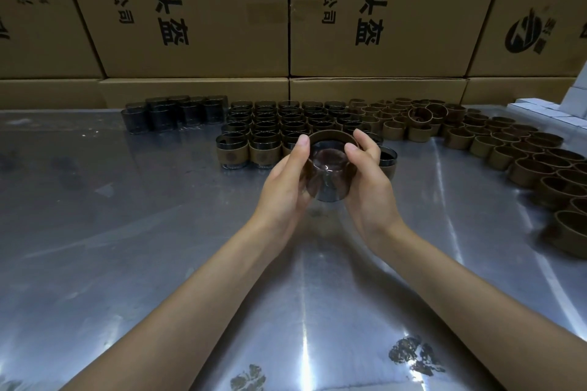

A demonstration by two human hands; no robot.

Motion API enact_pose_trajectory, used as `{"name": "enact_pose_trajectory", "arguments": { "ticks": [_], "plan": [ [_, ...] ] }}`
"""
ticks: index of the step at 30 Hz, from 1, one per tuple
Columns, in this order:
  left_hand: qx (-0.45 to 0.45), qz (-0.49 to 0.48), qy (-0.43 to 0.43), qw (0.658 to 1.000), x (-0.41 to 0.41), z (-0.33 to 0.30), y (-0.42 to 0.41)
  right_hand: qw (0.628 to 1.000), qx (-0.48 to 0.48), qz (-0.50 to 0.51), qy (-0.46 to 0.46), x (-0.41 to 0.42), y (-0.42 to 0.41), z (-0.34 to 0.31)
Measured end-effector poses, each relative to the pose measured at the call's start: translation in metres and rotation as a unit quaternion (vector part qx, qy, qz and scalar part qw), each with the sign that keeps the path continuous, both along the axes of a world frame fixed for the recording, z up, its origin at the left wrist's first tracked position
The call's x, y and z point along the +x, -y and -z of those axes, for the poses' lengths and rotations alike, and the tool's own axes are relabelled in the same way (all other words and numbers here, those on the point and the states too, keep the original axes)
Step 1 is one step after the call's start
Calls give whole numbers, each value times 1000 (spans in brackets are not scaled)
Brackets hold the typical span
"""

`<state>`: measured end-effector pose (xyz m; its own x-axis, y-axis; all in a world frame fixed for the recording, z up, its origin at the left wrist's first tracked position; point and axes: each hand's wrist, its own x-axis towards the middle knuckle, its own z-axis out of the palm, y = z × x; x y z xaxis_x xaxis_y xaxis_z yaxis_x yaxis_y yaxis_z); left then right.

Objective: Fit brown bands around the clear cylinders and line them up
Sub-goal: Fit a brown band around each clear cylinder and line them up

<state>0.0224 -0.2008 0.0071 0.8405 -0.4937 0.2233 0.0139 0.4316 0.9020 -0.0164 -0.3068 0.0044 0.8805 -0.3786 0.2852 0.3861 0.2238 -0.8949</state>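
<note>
Both forearms converge over the counter (pixel 127 232); left hand (pixel 286 181) and right hand (pixel 365 174) cup a cylinder (pixel 327 174), axis toward camera, band (pixel 332 136) at 12 o'clock.

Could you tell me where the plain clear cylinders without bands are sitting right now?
In the head view, the unbanded clear cylinders stand at the far left of the table, against the cardboard boxes, left of the banded cylinders.
</note>
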Motion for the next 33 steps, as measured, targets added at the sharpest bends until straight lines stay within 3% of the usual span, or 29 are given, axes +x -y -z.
{"name": "enact_pose_trajectory", "arguments": {
  "ticks": [5, 10, 12, 16, 20, 33],
  "plan": [
    [-18, -18, 6, 1000, 5, -2, -4, 997, -5, -57, -44, 0, 0, 0],
    [-6, -48, -4, 999, 13, -2, -10, 971, -42, -154, -176, -2, 5, -4],
    [12, -21, -30, 999, 16, -1, -13, 964, -23, -188, -189, -2, 10, -4],
    [107, 72, -64, 990, 25, -1, -22, 964, 66, -207, -154, -4, 18, -3],
    [172, 130, -135, 967, 28, 1, -29, 957, 87, -244, -131, -4, 22, -2],
    [58, 196, -111, 973, 25, 7, -26, 939, 41, -337, -51, -8, 28, -6]
  ]
}}
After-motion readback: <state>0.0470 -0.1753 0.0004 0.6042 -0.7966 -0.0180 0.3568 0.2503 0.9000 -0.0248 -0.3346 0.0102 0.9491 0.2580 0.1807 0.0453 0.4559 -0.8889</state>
